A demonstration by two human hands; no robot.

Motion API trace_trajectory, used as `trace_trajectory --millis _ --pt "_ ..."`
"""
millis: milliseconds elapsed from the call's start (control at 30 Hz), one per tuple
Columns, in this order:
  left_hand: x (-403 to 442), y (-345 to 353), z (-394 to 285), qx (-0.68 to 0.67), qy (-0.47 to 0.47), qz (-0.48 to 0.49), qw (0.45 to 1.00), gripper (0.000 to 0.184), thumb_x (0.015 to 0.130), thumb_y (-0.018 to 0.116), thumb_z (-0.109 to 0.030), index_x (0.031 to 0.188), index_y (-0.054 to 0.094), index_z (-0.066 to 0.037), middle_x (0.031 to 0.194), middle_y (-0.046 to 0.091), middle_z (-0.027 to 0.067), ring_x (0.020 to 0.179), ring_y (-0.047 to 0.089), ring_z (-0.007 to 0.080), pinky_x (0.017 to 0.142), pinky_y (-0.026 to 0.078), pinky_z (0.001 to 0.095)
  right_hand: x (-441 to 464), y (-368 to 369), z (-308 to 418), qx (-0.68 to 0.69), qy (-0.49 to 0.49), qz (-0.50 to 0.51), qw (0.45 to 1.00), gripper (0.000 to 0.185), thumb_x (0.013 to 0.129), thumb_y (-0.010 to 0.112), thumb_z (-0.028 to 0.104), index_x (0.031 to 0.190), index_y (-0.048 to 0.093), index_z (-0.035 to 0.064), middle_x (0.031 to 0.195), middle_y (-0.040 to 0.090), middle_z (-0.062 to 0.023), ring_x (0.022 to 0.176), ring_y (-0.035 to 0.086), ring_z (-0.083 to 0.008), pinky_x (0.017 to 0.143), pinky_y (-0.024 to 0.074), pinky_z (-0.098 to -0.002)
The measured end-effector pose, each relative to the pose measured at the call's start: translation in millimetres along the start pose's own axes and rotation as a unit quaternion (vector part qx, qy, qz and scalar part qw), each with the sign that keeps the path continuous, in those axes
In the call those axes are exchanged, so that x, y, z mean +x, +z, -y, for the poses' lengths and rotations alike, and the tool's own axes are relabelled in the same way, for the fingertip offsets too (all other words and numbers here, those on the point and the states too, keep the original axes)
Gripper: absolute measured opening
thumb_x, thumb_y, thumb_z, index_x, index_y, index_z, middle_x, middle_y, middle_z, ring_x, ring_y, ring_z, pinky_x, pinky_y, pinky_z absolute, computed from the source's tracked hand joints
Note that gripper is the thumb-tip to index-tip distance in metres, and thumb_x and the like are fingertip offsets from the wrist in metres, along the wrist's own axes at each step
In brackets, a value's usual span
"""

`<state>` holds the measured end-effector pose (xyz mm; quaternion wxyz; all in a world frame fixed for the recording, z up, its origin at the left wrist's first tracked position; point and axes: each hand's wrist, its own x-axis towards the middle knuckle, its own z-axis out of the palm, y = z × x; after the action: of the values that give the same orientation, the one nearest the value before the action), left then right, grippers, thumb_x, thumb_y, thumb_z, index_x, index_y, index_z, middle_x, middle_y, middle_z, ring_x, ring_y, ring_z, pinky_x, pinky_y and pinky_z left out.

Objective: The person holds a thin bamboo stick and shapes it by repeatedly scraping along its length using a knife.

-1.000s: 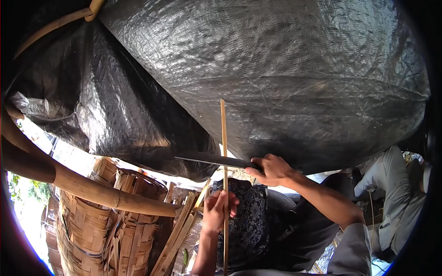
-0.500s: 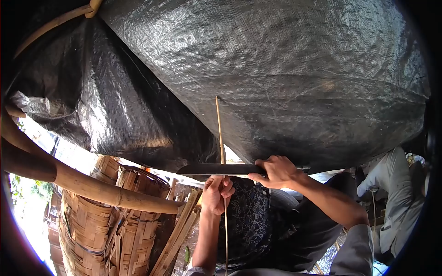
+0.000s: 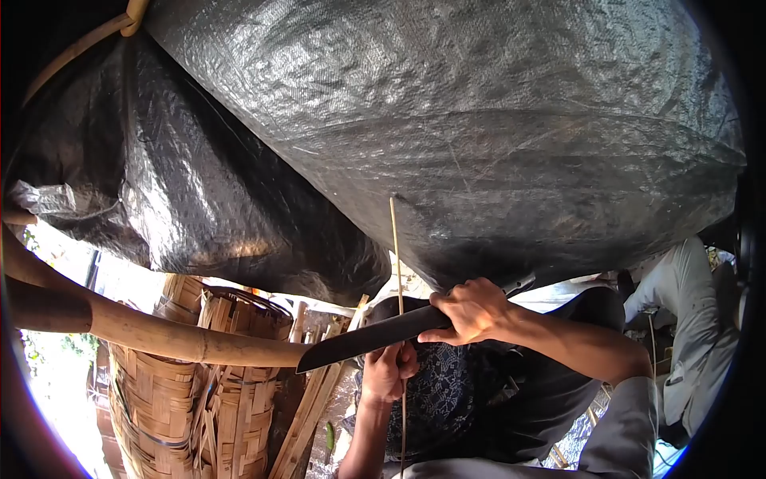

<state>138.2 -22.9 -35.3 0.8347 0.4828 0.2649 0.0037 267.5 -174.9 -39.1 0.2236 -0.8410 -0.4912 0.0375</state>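
My left hand [image 3: 388, 373] is closed round a long thin bamboo strip [image 3: 396, 255] that stands upright in the view, its top end in front of the dark tarp. In my right hand [image 3: 472, 313] is the handle of a large knife [image 3: 371, 335]. Its dark, broad blade points left and slightly down, crossing the strip just above my left hand. The blade hides part of my left fingers. Below lies a dark patterned cloth [image 3: 435, 395], near my lap.
A shiny dark tarp [image 3: 511, 152] hangs across the top. Woven bamboo baskets [image 3: 155, 407] stand at the lower left behind a thick bamboo pole [image 3: 159, 331]. Split bamboo pieces [image 3: 307, 415] lean beside them. Another person's light trouser leg [image 3: 690, 311] is at the right.
The knife has tilted, its tip now lower left and its handle higher. Both hands have shifted a little right, and the strip's top end is lower and farther right.
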Motion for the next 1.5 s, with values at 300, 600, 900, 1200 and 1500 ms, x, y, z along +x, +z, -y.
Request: trace_trajectory --millis 300,600,900,1200,1500 --pt "5.9 1.5 3.8 0.017 0.024 -0.001 1.0 0.017 0.092 0.045 -0.016 0.09 0.055 -0.002 0.061 0.043 -0.0004 0.043 0.032 0.0042 0.037 0.026 0.0188 1.0 18.9 -10.1 -0.026 -0.065 -0.17 0.983 0.073 0.076 0.041 0.07 0.069 0.061 0.0002 0.048 0.055 -0.0122 0.044 0.06 -0.0231 0.038 0.048 -0.0341" --pt "6.5 3.8 0.6 0.031 0.027 0.0 0.999 0.02 0.092 0.048 -0.018 0.094 0.056 0.0 0.058 0.039 -0.0024 0.042 0.029 0.0034 0.038 0.023 0.0193 10.2 20.9 -17.6 -0.02 0.025 -0.093 0.995 0.075 0.077 0.035 0.072 0.055 0.057 0.0041 0.042 0.052 -0.0096 0.041 0.058 -0.021 0.035 0.0452 -0.0371" --pt "10.3 2.8 -1.7 -0.01 0.011 0.008 1.0 0.022 0.093 0.045 -0.02 0.095 0.055 0.0 0.058 0.035 -0.0036 0.043 0.027 0.003 0.038 0.022 0.0188 14.5 23.6 -24.8 0.009 0.014 -0.078 0.997 0.08 0.076 0.032 0.075 0.066 0.06 0.0008 0.047 0.053 -0.0122 0.041 0.057 -0.023 0.04 0.0465 -0.0357" --pt "13.5 2.8 0.3 -0.002 0.01 0.02 1.0 0.025 0.094 0.043 -0.022 0.097 0.055 0.0 0.056 0.033 -0.0042 0.038 0.024 0.0021 0.035 0.021 0.0182 19.9 20.4 -27.8 0.04 0.051 -0.02 0.998 0.078 0.077 0.032 0.074 0.064 0.061 0.0018 0.05 0.056 -0.0117 0.05 0.061 -0.0262 0.046 0.0501 -0.037" --pt "2.4 1.2 5.4 0.031 -0.008 0.006 0.999 0.026 0.094 0.043 -0.021 0.099 0.055 0.001 0.055 0.032 -0.0049 0.038 0.024 0.0018 0.033 0.02 0.0181 43.1 1.6 -45.1 0.118 0.222 -0.043 0.967 0.078 0.08 0.035 0.07 0.054 0.059 0.0 0.045 0.053 -0.0112 0.042 0.057 -0.0229 0.037 0.0446 -0.0364"
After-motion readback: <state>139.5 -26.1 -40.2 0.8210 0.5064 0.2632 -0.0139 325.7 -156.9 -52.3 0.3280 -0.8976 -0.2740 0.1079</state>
